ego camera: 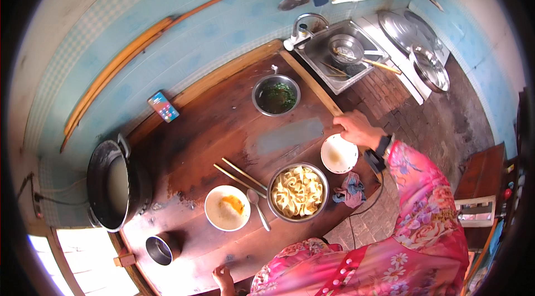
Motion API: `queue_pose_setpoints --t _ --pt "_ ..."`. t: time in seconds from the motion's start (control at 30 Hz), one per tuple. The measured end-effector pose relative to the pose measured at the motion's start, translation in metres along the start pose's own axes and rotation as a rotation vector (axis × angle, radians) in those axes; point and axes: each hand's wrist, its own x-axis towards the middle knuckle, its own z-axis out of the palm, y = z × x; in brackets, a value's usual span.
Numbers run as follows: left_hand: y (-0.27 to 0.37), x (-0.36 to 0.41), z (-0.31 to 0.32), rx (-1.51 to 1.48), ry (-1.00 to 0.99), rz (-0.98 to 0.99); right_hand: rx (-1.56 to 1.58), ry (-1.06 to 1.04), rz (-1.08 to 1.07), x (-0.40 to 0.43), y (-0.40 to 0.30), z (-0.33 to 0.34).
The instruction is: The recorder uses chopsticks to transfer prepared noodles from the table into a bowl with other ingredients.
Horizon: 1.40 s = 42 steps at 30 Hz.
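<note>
My right hand (358, 129) is at the right edge of the wooden table, by its raised rim, just above a white bowl (339, 153) with a little residue; whether its fingers grip anything is unclear. My left hand (223, 278) rests at the near edge of the table, fingers curled, with no object visible in it. Between them, a steel bowl of wide noodles or cut dough strips (297, 192) stands beside a spoon (259, 210), chopsticks (240, 177) and a white bowl with orange residue (228, 208). A crumpled cloth (350, 190) lies beside the noodle bowl.
A steel bowl with chopped greens in liquid (276, 95) stands farther back. Left are a large dark pot (109, 185) and a small metal cup (161, 249). A phone (163, 106) leans on the wall. The sink (334, 74) holds a strainer or pan (346, 48). A cable (373, 208) hangs near my right wrist.
</note>
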Motion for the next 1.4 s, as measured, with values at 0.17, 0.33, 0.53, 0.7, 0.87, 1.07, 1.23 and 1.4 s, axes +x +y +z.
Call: queue_pose_setpoints --t 0.17,0.33,0.53,0.7,0.87,1.07,1.23,1.4 --pt "0.000 -0.001 -0.009 -0.078 0.017 0.087 1.305 -0.352 0.154 -0.051 -0.126 -0.016" --pt "-0.018 0.004 -0.016 -0.272 -0.017 0.167 1.864 -0.549 0.152 -0.080 -0.241 -0.021" --pt "-0.099 -0.001 -0.047 -0.169 0.050 0.265 1.899 -0.862 0.062 -0.101 -0.395 0.017" --pt "-0.130 -0.030 -0.132 -0.347 0.195 -0.006 1.699 -1.096 0.081 -0.107 -0.549 0.049" --pt "-0.202 -0.068 -0.177 -0.447 0.345 -0.148 1.797 -1.484 0.271 -0.114 -0.686 0.129" --pt "-0.258 -0.113 -0.204 -0.398 0.347 -0.284 1.796 -1.383 0.278 -0.115 -0.823 0.203" --pt "-0.295 -0.141 -0.190 -0.492 0.406 -0.365 1.797 -1.208 0.247 -0.115 -0.892 0.262" --pt "-0.331 -0.164 -0.176 -0.635 0.454 -0.507 1.656 -1.041 0.286 -0.123 -0.935 0.296"
